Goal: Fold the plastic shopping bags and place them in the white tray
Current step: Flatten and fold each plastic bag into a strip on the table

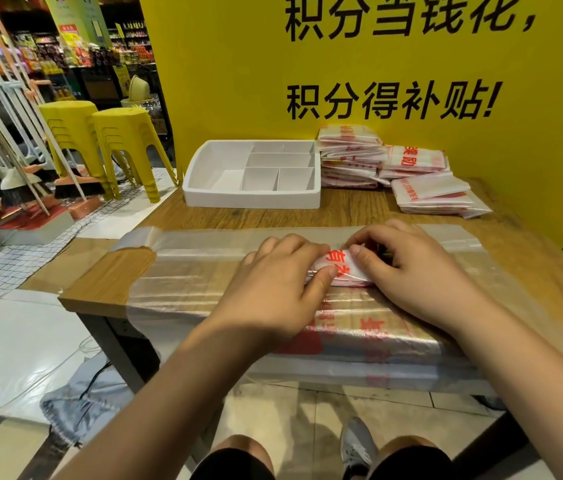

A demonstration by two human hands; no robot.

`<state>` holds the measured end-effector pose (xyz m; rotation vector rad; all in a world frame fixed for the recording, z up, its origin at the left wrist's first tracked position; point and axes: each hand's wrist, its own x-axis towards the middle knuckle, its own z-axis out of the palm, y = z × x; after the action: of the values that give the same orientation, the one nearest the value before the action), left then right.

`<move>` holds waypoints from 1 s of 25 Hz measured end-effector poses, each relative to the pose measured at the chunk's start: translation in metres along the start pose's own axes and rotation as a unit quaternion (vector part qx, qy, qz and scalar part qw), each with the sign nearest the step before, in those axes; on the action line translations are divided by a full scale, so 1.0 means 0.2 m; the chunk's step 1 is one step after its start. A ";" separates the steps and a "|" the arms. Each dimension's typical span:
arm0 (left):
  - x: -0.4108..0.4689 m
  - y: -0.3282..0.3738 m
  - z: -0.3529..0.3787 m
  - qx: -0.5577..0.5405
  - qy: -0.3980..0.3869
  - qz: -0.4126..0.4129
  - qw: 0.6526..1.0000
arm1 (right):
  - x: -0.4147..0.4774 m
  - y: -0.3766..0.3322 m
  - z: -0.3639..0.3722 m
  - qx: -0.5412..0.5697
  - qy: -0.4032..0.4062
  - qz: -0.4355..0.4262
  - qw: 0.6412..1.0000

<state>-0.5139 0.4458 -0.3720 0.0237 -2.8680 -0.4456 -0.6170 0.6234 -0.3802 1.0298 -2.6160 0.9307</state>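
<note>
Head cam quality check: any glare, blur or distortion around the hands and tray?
Head view: fisheye bows the table edge and tilts the stools; sheen streaks on the unfolded bags; left hand, right hand and folded bag sharp, its red print legible; tray evenly lit, soft shadows only; shelves far left soft.

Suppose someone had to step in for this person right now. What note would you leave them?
Left grip and right grip: both pinch one small folded bag, held on the flat bags spread across the table.
White tray: back left of the table, no bag in it yet.
Stacked bags sit right of the tray.
Done: this bag looks nearly folded.
Left: finish it, place it in the tray, fold the rest.
</note>
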 end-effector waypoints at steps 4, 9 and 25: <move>-0.01 0.00 0.00 -0.005 0.006 -0.006 1.000 | 0.00 0.00 0.00 0.002 0.005 0.011 1.000; -0.04 0.00 0.00 0.050 -0.070 0.024 0.996 | -0.03 -0.05 -0.01 -0.035 -0.030 -0.088 0.995; -0.06 -0.06 -0.07 0.057 -0.182 0.022 0.981 | 0.00 0.09 -0.09 -0.100 -0.244 -0.032 0.964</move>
<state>-0.4984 0.4305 -0.3664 -0.1113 -3.2425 -0.3034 -0.6294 0.6444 -0.3742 1.4263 -2.9558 0.4198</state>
